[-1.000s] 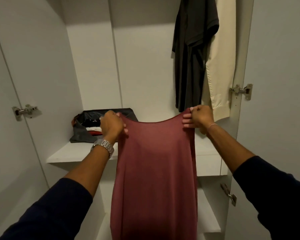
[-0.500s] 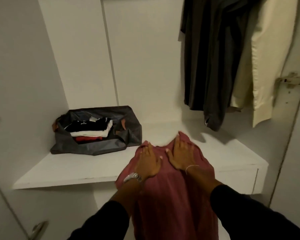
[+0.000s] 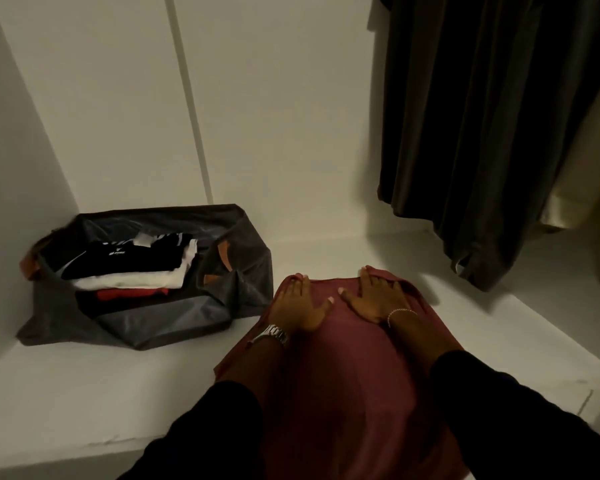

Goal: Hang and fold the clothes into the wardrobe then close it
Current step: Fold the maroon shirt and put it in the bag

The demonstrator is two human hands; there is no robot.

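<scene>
A maroon garment (image 3: 343,368) lies spread on the white wardrobe shelf (image 3: 84,386), its lower part draped over the front edge. My left hand (image 3: 300,306), with a metal watch at the wrist, presses flat on the cloth near its top left. My right hand (image 3: 374,297), with a thin bracelet, lies flat on the top right. Both palms are down with fingers spread. Neither hand grips the fabric.
A grey fabric bag (image 3: 146,278) holding folded black, white and red clothes sits at the shelf's back left. A dark garment (image 3: 465,133) and a cream garment (image 3: 589,174) hang at the upper right. White wardrobe walls enclose the shelf.
The maroon garment went from being held up by its top corners to lying on the shelf. My hands let go and now rest flat on it. The view has moved closer.
</scene>
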